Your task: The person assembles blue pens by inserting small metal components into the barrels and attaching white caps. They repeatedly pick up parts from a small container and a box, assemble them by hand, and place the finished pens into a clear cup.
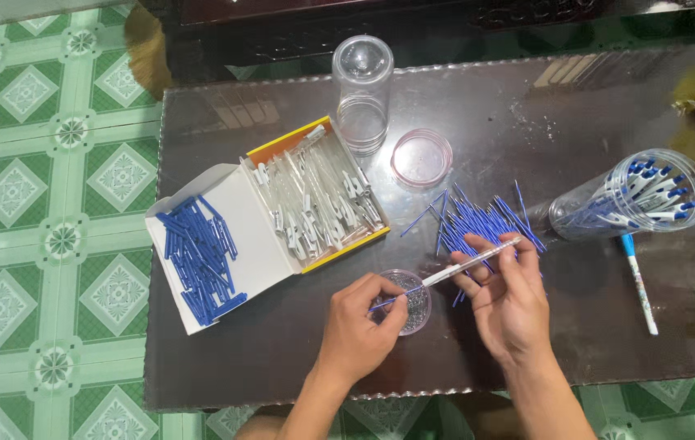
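Note:
My left hand [361, 324] pinches the near end of a thin blue ink refill [400, 297] over a small clear cup of tiny metal parts [414, 303]. My right hand [504, 297] holds a clear pen barrel [478, 259] slanted up to the right, with the refill's other end at its mouth. A loose pile of blue refills [478, 220] lies on the dark table [282, 358] just beyond my right hand.
An open box holds clear pen barrels [319, 195], with blue caps [199, 254] heaped on its white lid. An upright clear jar [362, 94] and a round lid [421, 157] stand behind. A jar of finished pens [637, 195] lies at the right, one pen [639, 285] beside it.

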